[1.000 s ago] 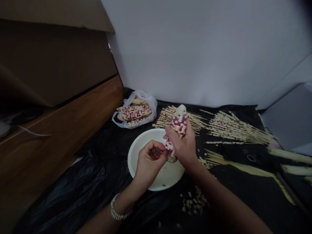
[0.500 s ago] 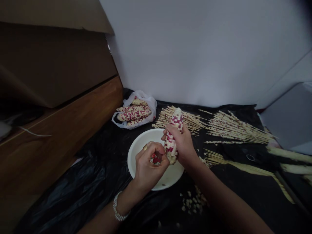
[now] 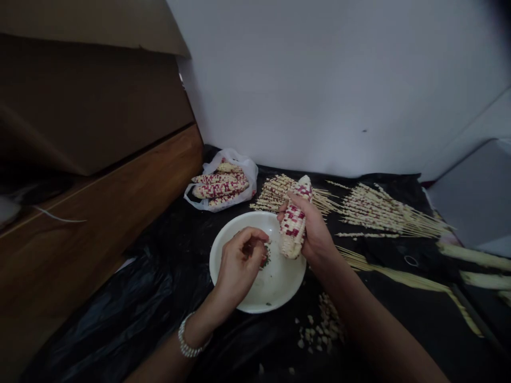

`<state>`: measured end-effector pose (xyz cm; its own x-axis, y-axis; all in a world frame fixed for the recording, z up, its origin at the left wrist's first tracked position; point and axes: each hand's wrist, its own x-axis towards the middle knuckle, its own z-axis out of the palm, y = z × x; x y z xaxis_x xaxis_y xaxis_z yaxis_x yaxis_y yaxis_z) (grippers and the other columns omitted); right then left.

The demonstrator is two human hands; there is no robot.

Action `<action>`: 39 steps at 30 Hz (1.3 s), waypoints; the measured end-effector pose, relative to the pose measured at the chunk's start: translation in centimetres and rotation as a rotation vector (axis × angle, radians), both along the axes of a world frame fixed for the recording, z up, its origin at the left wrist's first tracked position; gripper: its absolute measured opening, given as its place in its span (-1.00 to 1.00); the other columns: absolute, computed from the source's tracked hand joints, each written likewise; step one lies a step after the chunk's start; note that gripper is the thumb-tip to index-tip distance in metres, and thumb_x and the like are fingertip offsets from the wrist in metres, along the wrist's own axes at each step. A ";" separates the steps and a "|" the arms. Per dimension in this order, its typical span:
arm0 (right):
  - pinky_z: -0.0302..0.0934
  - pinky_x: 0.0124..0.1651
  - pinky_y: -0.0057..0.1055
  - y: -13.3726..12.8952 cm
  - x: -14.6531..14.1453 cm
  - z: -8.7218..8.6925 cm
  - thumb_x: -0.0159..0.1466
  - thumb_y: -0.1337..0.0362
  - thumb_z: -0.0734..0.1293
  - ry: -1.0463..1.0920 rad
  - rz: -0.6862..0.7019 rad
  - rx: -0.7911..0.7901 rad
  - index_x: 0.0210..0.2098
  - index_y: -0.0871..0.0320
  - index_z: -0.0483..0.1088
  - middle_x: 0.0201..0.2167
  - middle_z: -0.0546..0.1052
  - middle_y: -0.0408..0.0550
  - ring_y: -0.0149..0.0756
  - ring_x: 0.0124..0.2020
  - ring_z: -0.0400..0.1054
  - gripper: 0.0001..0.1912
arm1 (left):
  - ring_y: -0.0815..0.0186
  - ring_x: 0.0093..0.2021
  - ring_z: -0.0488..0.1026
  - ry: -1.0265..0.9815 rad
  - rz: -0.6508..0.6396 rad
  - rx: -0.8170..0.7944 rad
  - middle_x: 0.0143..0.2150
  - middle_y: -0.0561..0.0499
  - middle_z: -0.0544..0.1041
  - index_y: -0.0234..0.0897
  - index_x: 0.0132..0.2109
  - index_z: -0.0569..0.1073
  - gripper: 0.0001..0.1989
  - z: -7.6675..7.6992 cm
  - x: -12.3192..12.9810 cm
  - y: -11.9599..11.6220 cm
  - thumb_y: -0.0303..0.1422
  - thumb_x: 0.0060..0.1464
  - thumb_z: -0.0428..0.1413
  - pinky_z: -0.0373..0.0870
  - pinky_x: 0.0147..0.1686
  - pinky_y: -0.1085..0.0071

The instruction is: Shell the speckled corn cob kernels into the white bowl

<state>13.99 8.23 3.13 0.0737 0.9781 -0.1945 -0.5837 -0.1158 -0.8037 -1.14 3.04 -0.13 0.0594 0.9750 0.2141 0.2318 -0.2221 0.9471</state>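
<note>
A speckled cream and dark-red corn cob (image 3: 294,221) stands tilted above the right part of a white bowl (image 3: 275,295), with my right hand (image 3: 313,229) wrapped round it. My left hand (image 3: 241,263) hovers over the bowl's left side, apart from the cob, its fingers curled toward the thumb. Whatever those fingers hold, if anything, is too small to make out. Part of a red and green pattern shows in the bowl beside my left fingertips.
A plastic bag of cobs (image 3: 221,186) lies behind the bowl. Skewers threaded with kernels (image 3: 371,207) and bare sticks (image 3: 379,268) are on the right. Loose kernels (image 3: 319,330) lie in front on black plastic sheeting (image 3: 159,298). A wooden panel (image 3: 151,186) borders the left.
My left hand has come away from the cob's lower end, slightly left. My right hand has shifted right with the cob, which is turned to show a different side.
</note>
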 end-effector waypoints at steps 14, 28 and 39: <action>0.25 -0.59 -0.50 -1.8 -1.4 0.1 0.09 0.12 0.52 -0.098 -0.029 0.150 -0.28 0.07 0.36 -0.48 0.54 -0.21 -0.41 -0.57 0.37 -0.67 | 0.25 -0.23 0.54 -0.529 -0.378 -0.525 -0.15 -0.16 0.56 -0.34 -0.06 0.53 -0.58 0.6 1.5 -0.6 -0.06 0.16 0.20 0.52 -0.41 0.44; 0.32 -0.40 -0.44 -3.0 -2.4 0.2 0.13 0.07 0.49 -0.463 -0.074 0.249 -0.28 0.05 0.27 -0.49 0.48 -0.26 -0.41 -0.51 0.37 -0.64 | 0.40 -0.64 0.27 0.083 -0.220 -0.172 -0.56 0.12 0.39 -0.27 -0.13 0.34 -0.82 -0.3 1.3 -1.2 -0.35 0.25 -0.13 0.22 -0.59 0.46; 0.28 -0.54 -0.44 -2.8 -2.4 0.0 0.11 0.08 0.50 -0.282 -0.002 0.164 -0.27 0.03 0.30 -0.52 0.51 -0.22 -0.37 -0.57 0.35 -0.65 | 0.45 -0.78 0.16 -0.072 -0.254 -0.361 -0.71 0.15 0.34 -0.25 -0.30 0.35 -0.76 0.3 1.0 -0.7 -0.23 0.21 -0.11 0.05 -0.73 0.53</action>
